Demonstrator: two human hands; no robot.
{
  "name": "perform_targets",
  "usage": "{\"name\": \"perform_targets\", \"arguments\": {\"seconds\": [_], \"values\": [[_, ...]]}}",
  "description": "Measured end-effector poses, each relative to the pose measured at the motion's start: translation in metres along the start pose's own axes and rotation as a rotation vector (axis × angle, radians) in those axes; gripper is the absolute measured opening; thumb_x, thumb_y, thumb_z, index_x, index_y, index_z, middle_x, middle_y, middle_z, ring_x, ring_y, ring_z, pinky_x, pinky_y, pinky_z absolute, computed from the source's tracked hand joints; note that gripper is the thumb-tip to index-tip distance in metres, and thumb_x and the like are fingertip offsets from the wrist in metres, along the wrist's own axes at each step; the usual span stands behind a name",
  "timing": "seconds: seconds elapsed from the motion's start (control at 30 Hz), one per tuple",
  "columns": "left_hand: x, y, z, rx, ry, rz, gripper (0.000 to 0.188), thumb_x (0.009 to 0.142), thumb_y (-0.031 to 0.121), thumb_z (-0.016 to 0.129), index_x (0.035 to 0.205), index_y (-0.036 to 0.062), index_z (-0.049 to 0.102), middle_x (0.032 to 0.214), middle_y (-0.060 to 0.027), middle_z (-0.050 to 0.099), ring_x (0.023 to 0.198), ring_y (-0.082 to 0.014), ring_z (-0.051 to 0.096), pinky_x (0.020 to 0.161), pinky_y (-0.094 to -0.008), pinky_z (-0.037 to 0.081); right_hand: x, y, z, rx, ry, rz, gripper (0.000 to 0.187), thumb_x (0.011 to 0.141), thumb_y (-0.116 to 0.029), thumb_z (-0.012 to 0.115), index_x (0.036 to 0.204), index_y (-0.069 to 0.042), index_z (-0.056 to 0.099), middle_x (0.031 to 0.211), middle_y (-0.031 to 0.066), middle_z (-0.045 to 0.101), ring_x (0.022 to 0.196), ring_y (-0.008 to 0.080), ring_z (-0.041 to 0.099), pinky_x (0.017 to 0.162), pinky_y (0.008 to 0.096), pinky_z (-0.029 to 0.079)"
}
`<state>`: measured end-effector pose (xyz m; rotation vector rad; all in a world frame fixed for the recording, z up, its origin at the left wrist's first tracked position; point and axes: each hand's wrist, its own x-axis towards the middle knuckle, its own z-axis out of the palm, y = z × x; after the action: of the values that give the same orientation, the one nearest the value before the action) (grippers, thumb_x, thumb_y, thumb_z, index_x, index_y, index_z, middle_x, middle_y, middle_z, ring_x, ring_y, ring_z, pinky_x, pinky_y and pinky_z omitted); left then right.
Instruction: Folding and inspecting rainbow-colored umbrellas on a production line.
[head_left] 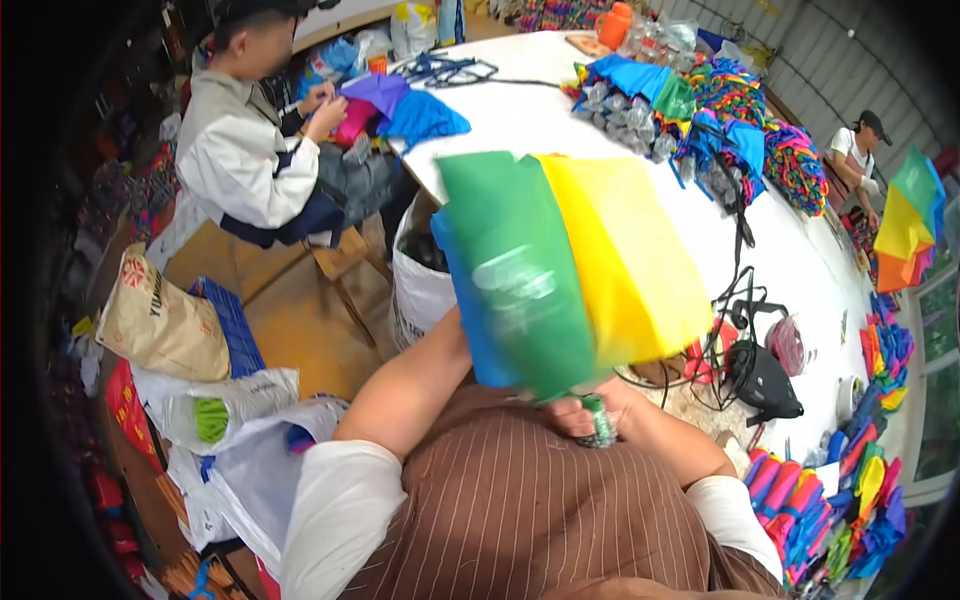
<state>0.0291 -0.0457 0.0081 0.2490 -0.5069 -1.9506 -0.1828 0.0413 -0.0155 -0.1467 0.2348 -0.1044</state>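
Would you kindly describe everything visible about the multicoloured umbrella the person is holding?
The umbrella is partly folded, its panels of blue, green, yellow and orange looking like thin, smooth fabric, slightly blurred. It fans upward and outward from the person's chest over the edge of the white table. The right hand grips its green handle end at the bottom; the left hand is hidden behind the fabric.

The folded umbrella canopy (570, 265) is blocking your reach ahead; bare counter (520, 115) is lying open beyond it, cables (735, 300) crowding the right.

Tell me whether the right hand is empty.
No: the right hand grips the green handle of the rainbow-panelled umbrella.
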Motion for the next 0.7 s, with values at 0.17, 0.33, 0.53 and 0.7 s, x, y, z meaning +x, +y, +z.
{"name": "perform_targets", "arguments": {"seconds": [0.17, 0.33, 0.53, 0.7], "values": [[0.029, 0.022, -0.007, -0.210, -0.211, 0.204, 0.047, 0.097, 0.039, 0.038, 0.132, 0.0074, 0.042, 0.123, -0.0130, 0.052, 0.104, -0.0235, 0.054, 0.088, -0.0392, 0.046, 0.003, -0.024, 0.026, -0.450, 0.167, -0.323, 0.040, 0.084, -0.026, 0.064, 0.112, -0.003, 0.048, 0.081, 0.0107, 0.056, 0.063, 0.0219, 0.059, 0.054, 0.0319, 0.050], [0.030, 0.032, 0.000, -0.418, -0.352, 0.352, 0.047, 0.097, 0.038, 0.038, 0.132, 0.0082, 0.042, 0.125, -0.0135, 0.051, 0.106, -0.0246, 0.053, 0.090, -0.0402, 0.046, -0.002, -0.030, 0.021, -0.647, 0.066, -0.191, 0.038, 0.083, -0.027, 0.063, 0.107, 0.000, 0.050, 0.077, 0.0130, 0.058, 0.062, 0.0235, 0.059, 0.056, 0.0331, 0.050], [-0.010, 0.017, 0.023, -0.095, -0.263, 0.246, 0.052, 0.093, 0.039, 0.045, 0.135, 0.0088, 0.038, 0.129, -0.0120, 0.049, 0.115, -0.0274, 0.050, 0.100, -0.0435, 0.039, -0.015, -0.027, 0.010, -0.849, -0.027, -0.034, 0.037, 0.083, -0.027, 0.062, 0.101, 0.003, 0.053, 0.071, 0.0156, 0.060, 0.061, 0.0256, 0.060, 0.057, 0.0346, 0.050], [-0.004, 0.017, 0.018, 0.004, -0.330, 0.145, 0.055, 0.089, 0.034, 0.054, 0.134, 0.0083, 0.037, 0.127, -0.0132, 0.049, 0.115, -0.0274, 0.050, 0.099, -0.0425, 0.041, -0.016, -0.011, 0.005, -0.808, -0.034, -0.237, 0.037, 0.083, -0.028, 0.063, 0.099, 0.004, 0.054, 0.067, 0.0140, 0.058, 0.050, 0.0205, 0.055, 0.046, 0.0292, 0.045]]}}
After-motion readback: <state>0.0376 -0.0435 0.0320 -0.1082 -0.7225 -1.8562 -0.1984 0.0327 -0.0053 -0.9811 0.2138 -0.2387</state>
